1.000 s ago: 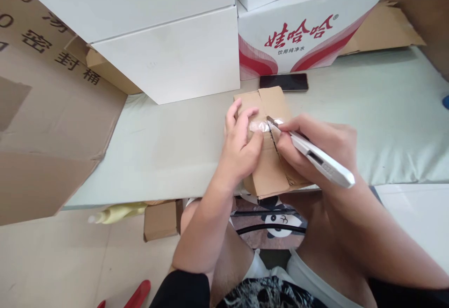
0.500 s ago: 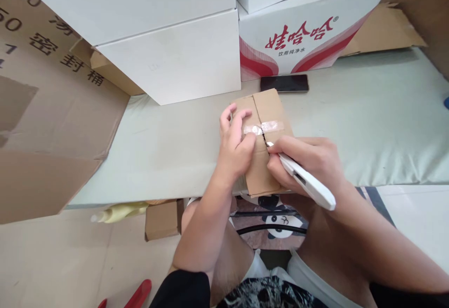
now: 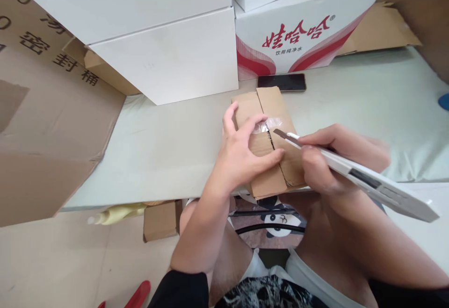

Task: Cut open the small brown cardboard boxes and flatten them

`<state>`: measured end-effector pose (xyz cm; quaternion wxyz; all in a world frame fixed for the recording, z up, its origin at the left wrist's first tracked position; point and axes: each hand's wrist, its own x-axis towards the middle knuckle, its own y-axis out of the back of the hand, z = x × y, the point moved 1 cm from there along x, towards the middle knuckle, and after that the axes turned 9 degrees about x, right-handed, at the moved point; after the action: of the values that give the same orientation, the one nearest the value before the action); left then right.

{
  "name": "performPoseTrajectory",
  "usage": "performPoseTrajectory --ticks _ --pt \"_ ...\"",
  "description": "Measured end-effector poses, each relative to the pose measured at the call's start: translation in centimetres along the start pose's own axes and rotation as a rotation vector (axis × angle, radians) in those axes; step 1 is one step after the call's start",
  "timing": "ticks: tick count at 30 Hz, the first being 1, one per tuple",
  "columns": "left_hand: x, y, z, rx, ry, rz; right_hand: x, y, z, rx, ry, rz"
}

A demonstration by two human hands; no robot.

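A small brown cardboard box (image 3: 286,165) lies at the front edge of the covered surface, its top seam running away from me. Clear tape (image 3: 275,122) crosses the seam, which gapes darkly just below the tape. My left hand (image 3: 242,151) rests on the box with its fingers spread, thumb reaching over the seam. In my right hand (image 3: 329,156) is a white box cutter (image 3: 365,177), its blade out and pointing left. The blade tip hovers over the right flap near the tape; whether it touches the cardboard I cannot tell.
Behind the box lies a black phone (image 3: 282,82). White boxes (image 3: 168,60) and a red-and-white carton (image 3: 291,41) stand at the back. A large cardboard box (image 3: 59,130) stands left. Below, a yellow bottle (image 3: 121,213) and a small brown box (image 3: 161,221) are on the floor.
The box cutter has come up from the seam and swung right, showing its blade. My left hand has spread, its thumb moving right over the seam.
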<state>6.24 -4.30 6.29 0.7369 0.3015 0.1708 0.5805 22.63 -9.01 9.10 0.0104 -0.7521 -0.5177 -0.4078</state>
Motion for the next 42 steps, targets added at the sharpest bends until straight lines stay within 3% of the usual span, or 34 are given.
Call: performPoseTrajectory --ticks 4,13,19,26,32,42 --pt "-0.4 -0.2 0.4 -0.036 0.024 0.023 0.2 0.0 0.0 0.027 -0.026 0.027" --pt "-0.2 0.5 0.0 -0.056 0.065 -0.022 0.3 -1.1 1.2 -0.016 -0.018 -0.038" --pt "-0.3 -0.5 0.1 -0.087 0.138 0.003 0.5 -1.6 1.5 -0.01 -0.047 -0.093" --pt "-0.2 -1.1 -0.1 -0.099 0.065 0.052 0.7 -2.1 1.9 -0.08 -0.058 -0.17" --pt "0.4 -1.5 -0.5 -0.113 0.102 0.128 0.7 -2.5 1.7 -0.069 -0.039 -0.154" --pt "0.4 -1.8 -0.9 -0.167 0.148 0.124 0.6 -2.6 1.5 -0.057 -0.048 -0.138"
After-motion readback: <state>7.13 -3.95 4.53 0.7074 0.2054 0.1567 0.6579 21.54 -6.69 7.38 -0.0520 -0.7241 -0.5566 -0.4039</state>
